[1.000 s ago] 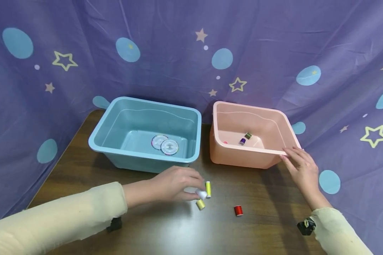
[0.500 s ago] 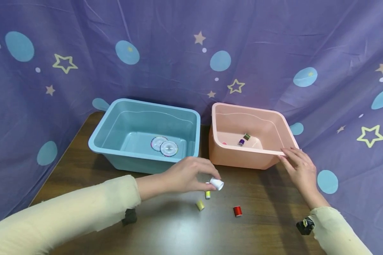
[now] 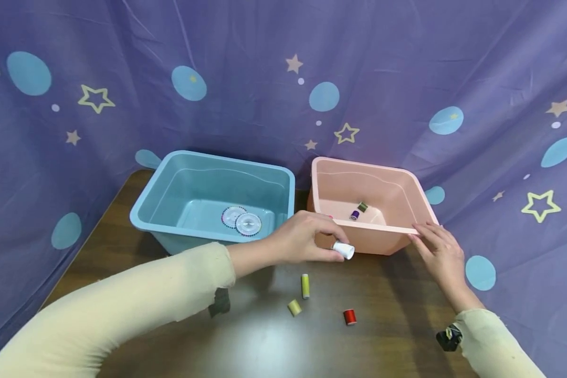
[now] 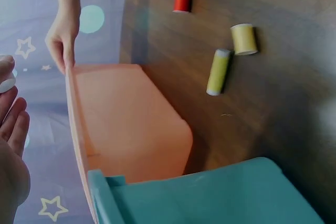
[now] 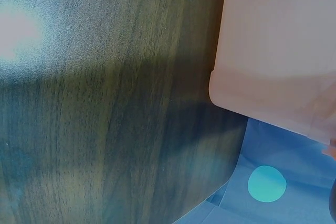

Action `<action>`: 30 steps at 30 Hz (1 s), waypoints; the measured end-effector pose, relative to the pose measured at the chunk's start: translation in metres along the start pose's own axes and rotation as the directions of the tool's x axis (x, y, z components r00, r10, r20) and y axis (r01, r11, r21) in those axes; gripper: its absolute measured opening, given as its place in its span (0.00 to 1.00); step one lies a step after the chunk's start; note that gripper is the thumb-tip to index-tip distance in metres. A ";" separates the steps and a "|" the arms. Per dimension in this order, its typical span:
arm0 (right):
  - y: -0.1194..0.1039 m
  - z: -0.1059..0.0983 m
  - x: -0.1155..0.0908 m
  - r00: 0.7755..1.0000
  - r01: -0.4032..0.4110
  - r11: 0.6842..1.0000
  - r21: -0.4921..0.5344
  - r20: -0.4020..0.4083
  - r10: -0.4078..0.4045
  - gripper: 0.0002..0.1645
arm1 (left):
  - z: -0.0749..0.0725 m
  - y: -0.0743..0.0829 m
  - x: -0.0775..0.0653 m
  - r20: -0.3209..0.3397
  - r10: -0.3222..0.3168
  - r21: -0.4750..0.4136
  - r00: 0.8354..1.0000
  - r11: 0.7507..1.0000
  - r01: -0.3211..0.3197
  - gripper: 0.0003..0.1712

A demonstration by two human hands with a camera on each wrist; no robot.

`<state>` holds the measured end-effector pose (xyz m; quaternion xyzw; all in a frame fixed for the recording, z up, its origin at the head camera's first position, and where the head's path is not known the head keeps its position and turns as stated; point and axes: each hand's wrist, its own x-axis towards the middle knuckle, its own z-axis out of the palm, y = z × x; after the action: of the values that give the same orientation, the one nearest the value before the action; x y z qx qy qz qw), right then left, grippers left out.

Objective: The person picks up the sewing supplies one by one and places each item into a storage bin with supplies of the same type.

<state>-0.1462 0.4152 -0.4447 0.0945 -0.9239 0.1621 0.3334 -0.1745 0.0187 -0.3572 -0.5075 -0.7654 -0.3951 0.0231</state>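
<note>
Between thumb and fingertips, my left hand (image 3: 306, 239) pinches a white thread spool (image 3: 344, 250), tilted, in front of the pink bin (image 3: 359, 228). My right hand (image 3: 440, 257) grips that bin's front right corner by the rim; the left wrist view shows the fingers on the rim. Inside the pink bin lie a purple spool (image 3: 354, 215) and a green spool (image 3: 362, 207), plus a small pinkish-red item partly hidden by the left hand. On the table are a tall yellow-green spool (image 3: 305, 286), a short pale yellow spool (image 3: 294, 307) and a red spool (image 3: 350, 316).
A blue bin (image 3: 212, 235) stands left of the pink one, with two round pin wheels (image 3: 248, 224) on its floor. Both bins stand at the back of the wooden table (image 3: 382, 341). Behind them hangs a purple curtain (image 3: 245, 126) with stars and dots.
My left hand has lifted the white spool from beside the yellow spools and carried it right and away from me to the pink bin's front. The right hand stays on the rim.
</note>
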 end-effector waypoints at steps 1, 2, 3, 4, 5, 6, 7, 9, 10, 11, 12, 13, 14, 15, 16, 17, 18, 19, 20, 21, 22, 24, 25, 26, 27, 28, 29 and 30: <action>0.000 0.000 -0.001 1.000 -0.002 1.000 0.002 0.001 0.002 0.23 | 0.000 -0.001 0.003 -0.003 -0.005 -0.001 1.000 1.000 0.005 0.12; 0.000 0.001 -0.001 1.000 -0.003 1.000 0.001 0.001 0.003 0.23 | 0.000 -0.002 0.006 -0.008 -0.007 -0.001 1.000 1.000 0.007 0.12; 0.000 0.001 -0.002 1.000 -0.004 1.000 0.003 0.000 0.004 0.23 | 0.000 -0.002 0.009 -0.012 -0.012 -0.008 1.000 1.000 0.012 0.12; -0.001 0.001 -0.002 1.000 -0.005 1.000 0.004 0.000 0.005 0.24 | 0.000 -0.003 0.012 -0.016 -0.016 -0.011 1.000 1.000 0.016 0.12; -0.001 0.000 -0.002 1.000 -0.005 1.000 0.005 -0.001 0.005 0.24 | 0.000 -0.004 0.015 -0.020 -0.021 -0.014 1.000 1.000 0.021 0.12; -0.001 0.000 -0.002 1.000 -0.005 1.000 0.005 -0.001 0.005 0.24 | 0.000 -0.006 0.018 -0.024 -0.028 -0.018 0.999 0.999 0.027 0.11; -0.001 0.000 -0.002 1.000 -0.005 1.000 0.006 0.000 0.005 0.24 | 0.001 -0.007 0.021 -0.027 -0.034 -0.021 0.999 0.999 0.033 0.11; -0.002 0.000 -0.001 1.000 -0.004 1.000 0.008 -0.001 0.004 0.24 | 0.001 -0.010 0.027 -0.029 -0.047 -0.040 0.998 0.998 0.045 0.11; -0.002 0.000 -0.001 1.000 -0.005 1.000 0.008 -0.001 0.005 0.24 | 0.000 -0.011 0.031 -0.032 -0.051 -0.034 0.998 0.998 0.050 0.11; -0.002 0.000 -0.001 1.000 -0.004 1.000 0.009 -0.002 0.004 0.24 | 0.000 -0.013 0.034 -0.034 -0.058 -0.033 0.998 0.998 0.057 0.11; -0.002 0.000 -0.001 1.000 -0.002 1.000 0.010 -0.003 0.002 0.23 | 0.000 -0.014 0.037 -0.034 -0.066 -0.030 0.997 0.997 0.065 0.12; -0.003 0.000 0.000 1.000 0.000 1.000 0.011 -0.005 0.000 0.23 | -0.001 -0.016 0.040 -0.033 -0.076 -0.027 0.997 0.997 0.075 0.12; -0.003 0.000 0.000 1.000 0.002 1.000 0.010 -0.007 -0.001 0.23 | -0.002 -0.017 0.044 -0.035 -0.087 -0.018 0.996 0.996 0.086 0.12; -0.003 0.000 0.000 1.000 0.004 1.000 0.011 -0.009 -0.004 0.23 | -0.004 -0.018 0.047 -0.036 -0.099 -0.007 0.994 0.995 0.099 0.13; -0.003 0.000 0.000 1.000 0.006 1.000 0.011 -0.011 -0.006 0.23 | -0.005 -0.020 0.050 -0.034 -0.111 0.005 0.993 0.994 0.111 0.13; -0.002 0.000 0.000 1.000 0.008 1.000 0.011 -0.012 -0.008 0.23 | -0.006 -0.021 0.054 -0.029 -0.123 0.006 0.992 0.992 0.124 0.13; -0.002 0.001 0.000 1.000 0.009 1.000 0.011 -0.014 -0.009 0.23 | -0.008 -0.022 0.058 -0.024 -0.134 0.013 0.991 0.991 0.134 0.13; -0.002 0.001 0.000 1.000 0.010 1.000 0.010 -0.015 -0.010 0.24 | -0.009 -0.023 0.061 -0.022 -0.143 0.020 0.989 0.989 0.144 0.13; -0.001 0.001 -0.001 1.000 0.013 1.000 0.010 -0.016 -0.012 0.24 | -0.010 -0.024 0.065 -0.021 -0.152 0.024 0.988 0.988 0.153 0.13; -0.001 0.001 -0.001 1.000 0.014 1.000 0.012 -0.016 -0.014 0.24 | -0.011 -0.025 0.068 -0.020 -0.160 0.028 0.987 0.987 0.161 0.13; -0.001 0.001 -0.001 1.000 0.017 1.000 0.013 -0.016 -0.016 0.24 | -0.012 -0.027 0.071 -0.020 -0.167 0.034 0.986 0.985 0.168 0.12; 0.000 0.001 -0.001 1.000 0.022 1.000 0.015 -0.017 -0.022 0.24 | -0.013 -0.029 0.077 -0.022 -0.184 0.035 0.983 0.982 0.184 0.12; 0.000 0.001 -0.001 1.000 0.024 1.000 0.015 -0.019 -0.023 0.24 | -0.014 -0.030 0.080 -0.023 -0.192 0.033 0.981 0.981 0.193 0.12; 0.000 0.002 -0.001 0.999 0.025 1.000 0.015 -0.020 -0.025 0.24 | -0.014 -0.031 0.083 -0.022 -0.200 0.030 0.980 0.979 0.200 0.11; 0.000 0.002 -0.001 0.999 0.025 1.000 0.015 -0.021 -0.025 0.24 | -0.015 -0.032 0.085 -0.021 -0.207 0.029 0.978 0.978 0.208 0.11; 0.000 0.002 -0.001 0.999 0.026 1.000 0.014 -0.022 -0.026 0.24 | -0.015 -0.033 0.088 -0.019 -0.212 0.026 0.977 0.977 0.213 0.11; 0.000 0.002 -0.001 0.999 0.026 1.000 0.014 -0.023 -0.025 0.24 | -0.015 -0.034 0.090 -0.017 -0.217 0.021 0.976 0.976 0.217 0.11; 0.000 0.002 -0.001 0.999 0.024 1.000 0.013 -0.024 -0.024 0.24 | -0.016 -0.035 0.093 -0.017 -0.220 0.023 0.975 0.975 0.220 0.11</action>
<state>-0.1471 0.4146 -0.4470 0.1058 -0.9175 0.1655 0.3457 -0.2527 0.0730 -0.3262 -0.4164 -0.8215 -0.3894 -0.0089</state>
